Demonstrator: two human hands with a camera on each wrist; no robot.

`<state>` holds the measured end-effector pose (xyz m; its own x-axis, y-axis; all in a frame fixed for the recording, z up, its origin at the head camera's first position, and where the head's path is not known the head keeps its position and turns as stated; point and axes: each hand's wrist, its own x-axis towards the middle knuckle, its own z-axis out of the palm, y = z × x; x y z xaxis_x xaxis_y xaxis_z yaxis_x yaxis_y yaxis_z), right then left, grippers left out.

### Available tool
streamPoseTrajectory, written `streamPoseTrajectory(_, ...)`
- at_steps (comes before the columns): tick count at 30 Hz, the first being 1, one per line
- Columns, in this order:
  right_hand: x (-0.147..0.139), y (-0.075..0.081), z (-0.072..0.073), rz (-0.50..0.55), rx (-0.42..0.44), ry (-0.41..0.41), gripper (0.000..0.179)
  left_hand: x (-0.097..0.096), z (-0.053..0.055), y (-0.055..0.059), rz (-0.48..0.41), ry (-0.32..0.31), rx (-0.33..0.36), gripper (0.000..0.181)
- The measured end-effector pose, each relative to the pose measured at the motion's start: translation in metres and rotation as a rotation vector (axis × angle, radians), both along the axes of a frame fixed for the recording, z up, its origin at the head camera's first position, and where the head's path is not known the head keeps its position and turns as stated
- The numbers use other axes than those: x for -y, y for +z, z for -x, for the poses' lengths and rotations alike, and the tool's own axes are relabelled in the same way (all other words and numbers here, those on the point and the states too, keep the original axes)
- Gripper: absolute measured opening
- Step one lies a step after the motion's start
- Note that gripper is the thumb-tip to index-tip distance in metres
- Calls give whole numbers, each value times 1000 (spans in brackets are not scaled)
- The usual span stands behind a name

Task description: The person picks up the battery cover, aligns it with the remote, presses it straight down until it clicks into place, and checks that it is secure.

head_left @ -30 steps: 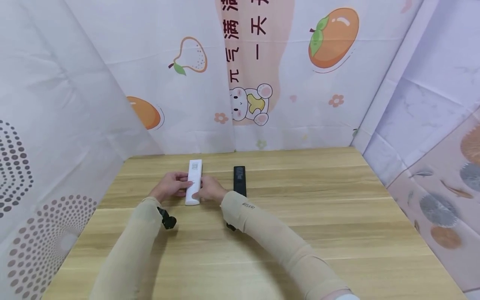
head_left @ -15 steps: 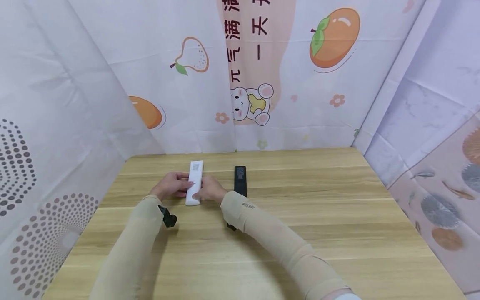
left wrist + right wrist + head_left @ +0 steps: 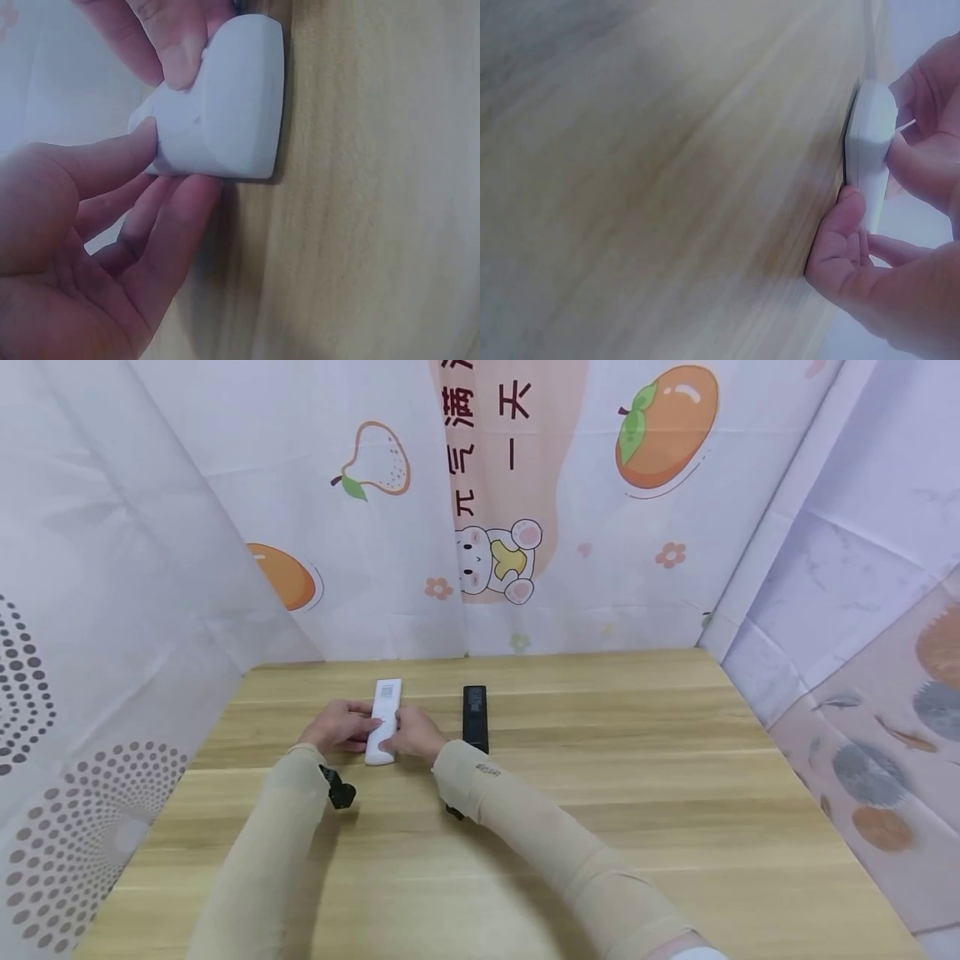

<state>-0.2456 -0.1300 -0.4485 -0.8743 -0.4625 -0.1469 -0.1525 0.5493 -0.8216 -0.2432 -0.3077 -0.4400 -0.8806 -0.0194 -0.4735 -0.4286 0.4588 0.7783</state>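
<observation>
A long white remote control [image 3: 386,702] lies on the table, its back with a printed code label facing up. My left hand [image 3: 337,725] grips its left edge; the left wrist view shows that thumb on top of the white casing [image 3: 240,97] and the fingers against the side. From the right, my right hand [image 3: 417,733] pinches the same remote, thumb on top. In the right wrist view the right fingers [image 3: 847,210] press the remote's side [image 3: 871,124] low against the tabletop. The remote's keys are hidden underneath.
A black remote control [image 3: 475,718] lies to the right of the hands, label up, its near end close behind the right wrist. Wood-grain tabletop [image 3: 637,760] stretches right and toward me. Printed curtains [image 3: 585,618] hang along the back and both sides.
The head view has shifted slightly. Both hands keep their hold on the white remote, which stays in nearly the same place on the table.
</observation>
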Motion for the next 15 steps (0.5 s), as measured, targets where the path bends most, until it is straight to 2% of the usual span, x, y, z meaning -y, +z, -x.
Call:
streamPoseTrajectory(7,3,-1,-2,8,2,-7,27,-2,0,8,22,-2,45,53)
streamPoseTrajectory(15,-1,-2,-2,-10,-10,-7,25,-7,-4,11,32,11,41,53)
